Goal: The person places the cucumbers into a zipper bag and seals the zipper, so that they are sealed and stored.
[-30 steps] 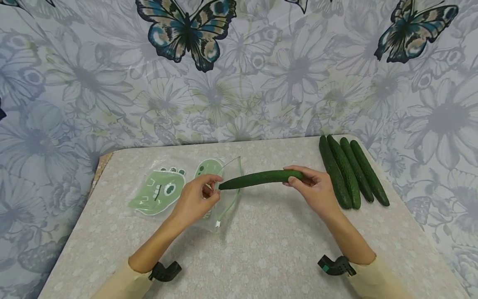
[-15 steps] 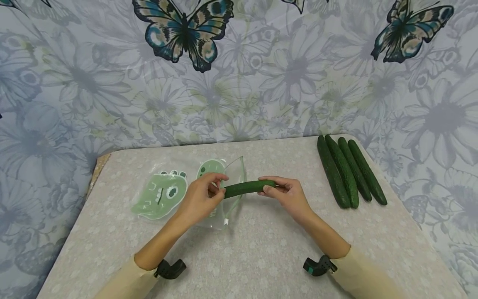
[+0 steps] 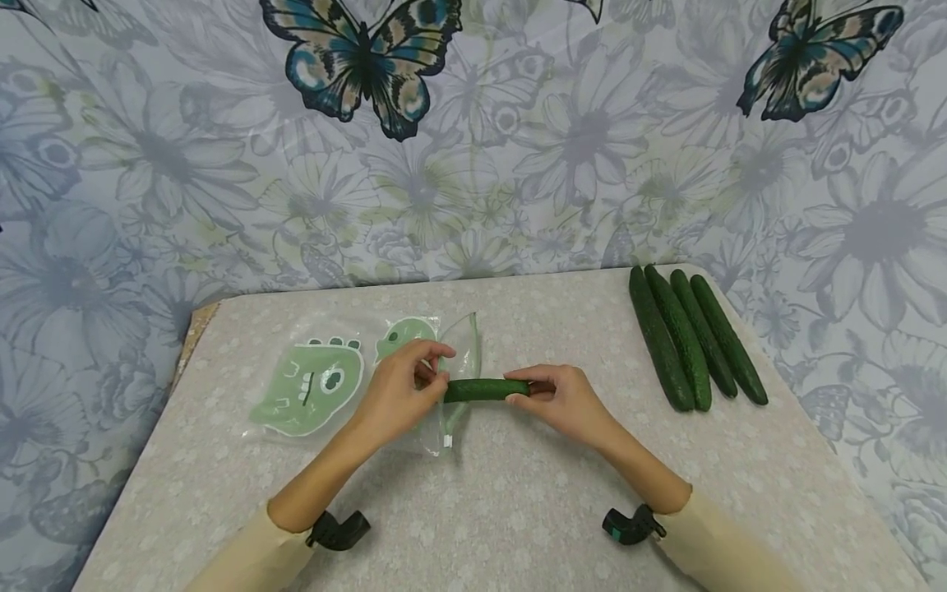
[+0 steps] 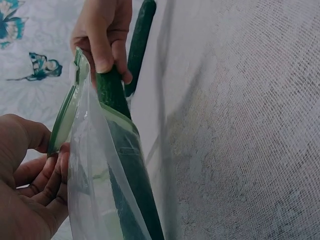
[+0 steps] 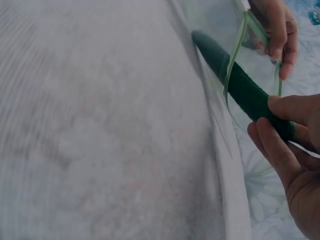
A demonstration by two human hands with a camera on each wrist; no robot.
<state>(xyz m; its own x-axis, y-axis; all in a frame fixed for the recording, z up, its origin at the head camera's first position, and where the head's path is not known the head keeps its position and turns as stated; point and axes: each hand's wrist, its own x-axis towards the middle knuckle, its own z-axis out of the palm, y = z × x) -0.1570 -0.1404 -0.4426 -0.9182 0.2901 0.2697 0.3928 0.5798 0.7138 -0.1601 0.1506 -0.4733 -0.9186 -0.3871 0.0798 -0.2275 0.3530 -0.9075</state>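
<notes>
My right hand (image 3: pixel 565 403) pinches one end of a dark green cucumber (image 3: pixel 484 390) between thumb and fingers. The cucumber's other end lies inside a clear zip bag (image 4: pixel 90 165), past its green-edged mouth, as both wrist views show. My left hand (image 3: pixel 403 390) pinches the green zip edge (image 4: pixel 61 125) of the bag's mouth and keeps it apart. In the head view that hand hides part of the cucumber and the bag. A green cartoon creature (image 3: pixel 311 390) is printed on the bag, which spreads to the left across the table.
Several cucumbers (image 3: pixel 695 337) lie side by side at the table's right rear. The table (image 3: pixel 518 510) has a pale patterned cloth and backs onto a wall covering (image 3: pixel 473 164) with butterflies. Black cameras (image 3: pixel 632 524) sit on both wrists.
My right hand has moved left and slightly down with the cucumber, whose length has slid into the bag. The left hand stays at the bag's mouth, shifted only slightly.
</notes>
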